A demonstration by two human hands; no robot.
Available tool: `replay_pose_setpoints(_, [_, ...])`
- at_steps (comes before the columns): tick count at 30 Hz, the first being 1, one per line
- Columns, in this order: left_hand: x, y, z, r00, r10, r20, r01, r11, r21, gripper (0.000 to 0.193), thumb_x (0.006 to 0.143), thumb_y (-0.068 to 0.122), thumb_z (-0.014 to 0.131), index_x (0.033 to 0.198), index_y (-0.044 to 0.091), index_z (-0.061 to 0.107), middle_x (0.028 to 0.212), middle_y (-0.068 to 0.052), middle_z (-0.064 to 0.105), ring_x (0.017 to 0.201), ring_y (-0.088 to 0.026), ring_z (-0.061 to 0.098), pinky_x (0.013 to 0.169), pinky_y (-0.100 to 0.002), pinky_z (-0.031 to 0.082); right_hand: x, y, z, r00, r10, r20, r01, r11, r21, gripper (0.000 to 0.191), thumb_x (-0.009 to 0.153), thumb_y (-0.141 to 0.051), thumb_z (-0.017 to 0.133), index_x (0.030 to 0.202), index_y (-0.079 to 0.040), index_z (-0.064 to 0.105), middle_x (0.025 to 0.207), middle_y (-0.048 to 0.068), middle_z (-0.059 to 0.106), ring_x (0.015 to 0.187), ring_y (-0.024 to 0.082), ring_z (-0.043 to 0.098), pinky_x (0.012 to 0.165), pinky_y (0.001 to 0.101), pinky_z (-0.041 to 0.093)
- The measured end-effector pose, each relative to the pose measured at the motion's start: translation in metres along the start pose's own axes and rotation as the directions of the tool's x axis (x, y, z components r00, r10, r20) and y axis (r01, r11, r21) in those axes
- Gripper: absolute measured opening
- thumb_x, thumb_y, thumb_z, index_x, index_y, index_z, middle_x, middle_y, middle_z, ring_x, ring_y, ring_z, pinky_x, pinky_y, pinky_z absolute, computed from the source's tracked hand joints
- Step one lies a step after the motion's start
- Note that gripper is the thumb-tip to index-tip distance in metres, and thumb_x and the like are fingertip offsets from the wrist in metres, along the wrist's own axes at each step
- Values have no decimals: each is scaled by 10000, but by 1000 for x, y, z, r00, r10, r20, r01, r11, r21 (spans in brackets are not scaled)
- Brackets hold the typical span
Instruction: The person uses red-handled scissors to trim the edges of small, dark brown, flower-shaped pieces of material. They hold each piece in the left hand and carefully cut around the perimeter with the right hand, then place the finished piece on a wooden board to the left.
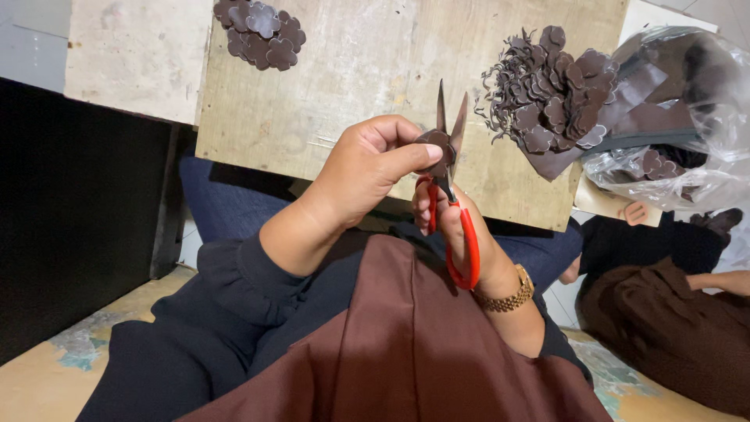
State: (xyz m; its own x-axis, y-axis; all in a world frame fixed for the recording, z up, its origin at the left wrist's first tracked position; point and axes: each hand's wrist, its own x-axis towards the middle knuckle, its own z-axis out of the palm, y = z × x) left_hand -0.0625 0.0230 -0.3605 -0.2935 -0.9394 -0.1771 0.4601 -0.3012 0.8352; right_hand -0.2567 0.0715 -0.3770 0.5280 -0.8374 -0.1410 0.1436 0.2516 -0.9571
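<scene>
Cutting a small shape with scissors. The left hand (367, 168) is pinching a small dark brown piece (434, 143) between thumb and forefinger, holding it just above the near edge of the wooden board (344, 86). The right hand (461, 230) is gripping the red-handled scissors (448, 168), fingers closed through the loops, with the blades standing partly open and pointing upward over the board, the piece sitting in the crotch between them. Good practice at this step appears to be feeding the piece deep into the blades, where they bite most cleanly, and turning the piece with the pinching fingers rather than swinging the scissors, so that the curved outline comes out smooth; the thumb tip is lying very close to the blade and is probably best kept back from the cutting line. At the far left corner of the board a small heap of finished flower shapes (260, 31) is lying; on the right side of the board a larger pile of cut shapes and curled trimmings (547, 98) is spilling toward a clear plastic bag (687, 117) holding more dark material. Beyond the board's right edge, another person's hand (634, 212) is showing.
</scene>
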Motion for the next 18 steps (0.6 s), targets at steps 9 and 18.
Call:
replay_pose_setpoints(9, [1, -1, -2, 999, 42, -2, -42, 999, 35, 93, 932, 63, 735, 994, -3, 712, 925, -55, 739, 868, -108, 672, 823, -268, 555, 1, -1, 1, 1000, 11, 1, -11, 999, 34, 666, 964, -712, 541, 1185, -88, 476, 925, -13, 434, 786, 93, 398, 699, 240, 374])
replay_pose_setpoints(18, [-2, 5, -4, 1000, 28, -1, -28, 999, 32, 129, 937, 58, 706, 1041, -17, 722, 939, -60, 749, 856, -111, 686, 806, -271, 574, -1, -5, 0, 998, 45, 46, -47, 998, 40, 600, 1001, -683, 531, 1060, -88, 479, 883, -14, 421, 767, 97, 380, 682, 243, 356])
